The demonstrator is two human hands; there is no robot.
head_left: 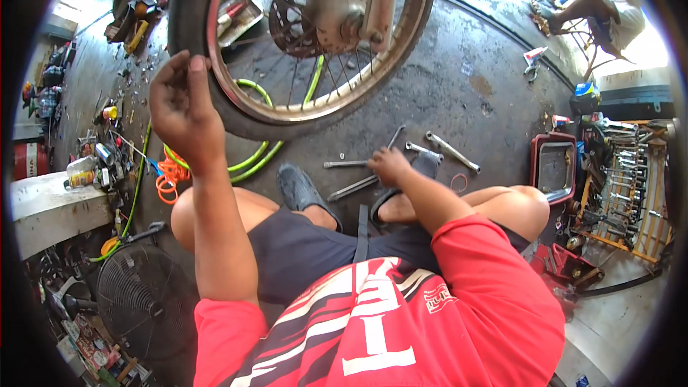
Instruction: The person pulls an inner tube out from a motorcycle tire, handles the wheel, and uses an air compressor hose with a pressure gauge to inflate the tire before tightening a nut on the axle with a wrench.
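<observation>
1. Head view: the left grip (185, 111) is loosely parted, thumb raised, apparently empty, beside the black-tyred, wire-spoked metal wheel (331, 20) at upper middle; whether it touches the tyre, overlap hides.
2. The right grip (390, 167) curls down among slim silver metal wrenches (355, 187) on the dark grey floor (505, 111); I cannot tell whether it has hold of one.
3. If the wheel turned, spokes could catch straying left fingers.
4. Wrenches lying near the dark rubber clog (427, 166) could skid if stepped on.

Matt rubber tyre (279, 130), worn glossy metal rim (301, 113), smooth metal tool (354, 188), red cloth shirt (494, 294)
</observation>
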